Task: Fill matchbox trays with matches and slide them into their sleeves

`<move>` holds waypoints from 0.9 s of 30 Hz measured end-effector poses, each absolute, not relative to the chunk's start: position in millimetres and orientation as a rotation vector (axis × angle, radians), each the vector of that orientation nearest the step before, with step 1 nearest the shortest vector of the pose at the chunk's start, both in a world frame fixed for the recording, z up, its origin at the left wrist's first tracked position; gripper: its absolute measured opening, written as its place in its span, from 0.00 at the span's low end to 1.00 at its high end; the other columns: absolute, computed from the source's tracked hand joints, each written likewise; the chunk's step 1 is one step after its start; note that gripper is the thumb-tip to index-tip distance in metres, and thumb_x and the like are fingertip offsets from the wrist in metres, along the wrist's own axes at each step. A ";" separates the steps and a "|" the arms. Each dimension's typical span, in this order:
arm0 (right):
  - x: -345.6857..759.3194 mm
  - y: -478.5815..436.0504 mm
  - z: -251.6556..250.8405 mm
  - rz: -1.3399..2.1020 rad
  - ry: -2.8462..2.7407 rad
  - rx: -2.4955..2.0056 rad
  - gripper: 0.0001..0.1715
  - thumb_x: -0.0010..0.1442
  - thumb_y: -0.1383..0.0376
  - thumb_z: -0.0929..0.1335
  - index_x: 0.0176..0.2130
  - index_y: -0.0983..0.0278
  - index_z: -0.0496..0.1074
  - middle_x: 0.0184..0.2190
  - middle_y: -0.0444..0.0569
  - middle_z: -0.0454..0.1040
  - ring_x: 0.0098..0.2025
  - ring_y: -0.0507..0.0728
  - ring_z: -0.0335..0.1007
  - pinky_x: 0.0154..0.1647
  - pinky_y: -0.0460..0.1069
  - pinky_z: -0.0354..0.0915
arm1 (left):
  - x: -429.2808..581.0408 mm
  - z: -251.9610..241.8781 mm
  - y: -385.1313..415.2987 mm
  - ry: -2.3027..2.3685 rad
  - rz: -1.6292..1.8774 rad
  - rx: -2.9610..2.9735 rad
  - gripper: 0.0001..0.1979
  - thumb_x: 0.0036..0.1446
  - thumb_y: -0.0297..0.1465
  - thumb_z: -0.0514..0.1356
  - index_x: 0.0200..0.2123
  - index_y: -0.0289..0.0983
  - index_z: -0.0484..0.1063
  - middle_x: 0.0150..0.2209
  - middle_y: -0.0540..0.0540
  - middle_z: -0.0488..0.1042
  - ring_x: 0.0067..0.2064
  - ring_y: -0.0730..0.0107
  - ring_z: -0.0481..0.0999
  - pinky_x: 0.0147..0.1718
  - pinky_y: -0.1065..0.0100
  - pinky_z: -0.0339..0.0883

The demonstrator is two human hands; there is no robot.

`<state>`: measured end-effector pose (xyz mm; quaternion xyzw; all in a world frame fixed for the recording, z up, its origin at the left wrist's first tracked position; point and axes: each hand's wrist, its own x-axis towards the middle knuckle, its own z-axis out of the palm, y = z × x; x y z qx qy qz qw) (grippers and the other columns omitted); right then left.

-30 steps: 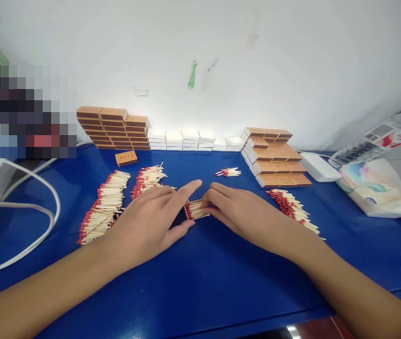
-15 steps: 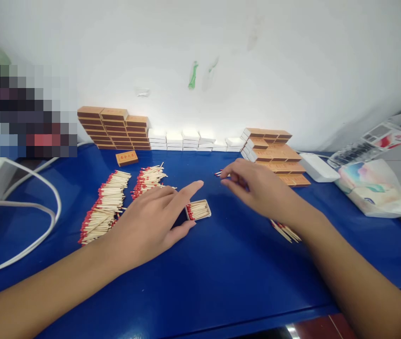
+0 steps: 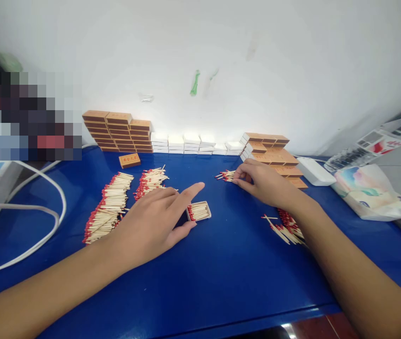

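A small open matchbox tray (image 3: 199,210) filled with red-tipped matches lies on the blue table (image 3: 221,278). My left hand (image 3: 154,221) rests flat beside it, fingers spread, forefinger and thumb bracketing the tray's left end. My right hand (image 3: 262,181) reaches to a small bunch of matches (image 3: 224,175) further back, its fingertips pinched on the bunch's right end. More matches (image 3: 285,227) lie under my right forearm.
Two long rows of matches (image 3: 107,207) (image 3: 150,180) lie at left. Orange matchbox stacks (image 3: 116,130) (image 3: 274,153) and white trays (image 3: 193,142) line the wall. One orange box (image 3: 129,160) lies alone. White cables (image 3: 45,207) at left; a tissue pack (image 3: 370,193) at right.
My right hand left the tray, swung back and to the right, and closed its fingertips on the small bunch of matches. My left hand stayed by the tray.
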<state>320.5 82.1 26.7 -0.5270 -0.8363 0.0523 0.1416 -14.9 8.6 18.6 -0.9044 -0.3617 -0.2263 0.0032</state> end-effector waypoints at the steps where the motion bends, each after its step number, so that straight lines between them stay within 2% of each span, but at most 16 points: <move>1: 320.5 81.4 27.9 0.158 -2.424 -1.523 0.10 0.70 0.61 0.67 0.38 0.62 0.76 0.40 0.55 0.76 0.38 0.61 0.74 0.40 0.55 0.68 | -15.1 18.5 8.5 -1.138 -0.706 -2.839 0.38 0.70 0.36 0.67 0.75 0.45 0.53 0.48 0.46 0.84 0.52 0.55 0.83 0.52 0.54 0.79; 14: 321.0 78.3 31.8 0.257 -2.453 -1.523 0.08 0.71 0.59 0.67 0.42 0.61 0.74 0.41 0.53 0.77 0.39 0.60 0.72 0.40 0.53 0.65 | -16.5 16.9 9.9 -1.145 -0.684 -2.854 0.38 0.71 0.36 0.65 0.76 0.46 0.51 0.49 0.46 0.83 0.51 0.55 0.83 0.51 0.54 0.79; 22: 322.1 79.6 29.3 0.257 -2.458 -1.516 0.09 0.72 0.60 0.67 0.40 0.61 0.74 0.40 0.53 0.76 0.38 0.60 0.71 0.39 0.53 0.64 | -16.1 17.1 8.9 -1.130 -0.707 -2.846 0.37 0.71 0.36 0.65 0.76 0.46 0.52 0.48 0.46 0.83 0.52 0.55 0.83 0.51 0.54 0.79; 27: 321.4 78.7 30.1 0.220 -2.465 -1.511 0.08 0.72 0.59 0.67 0.44 0.60 0.73 0.40 0.52 0.75 0.38 0.60 0.70 0.38 0.52 0.63 | -16.0 18.6 7.9 -1.147 -0.711 -2.857 0.36 0.71 0.36 0.65 0.76 0.46 0.54 0.49 0.46 0.83 0.51 0.55 0.83 0.52 0.54 0.79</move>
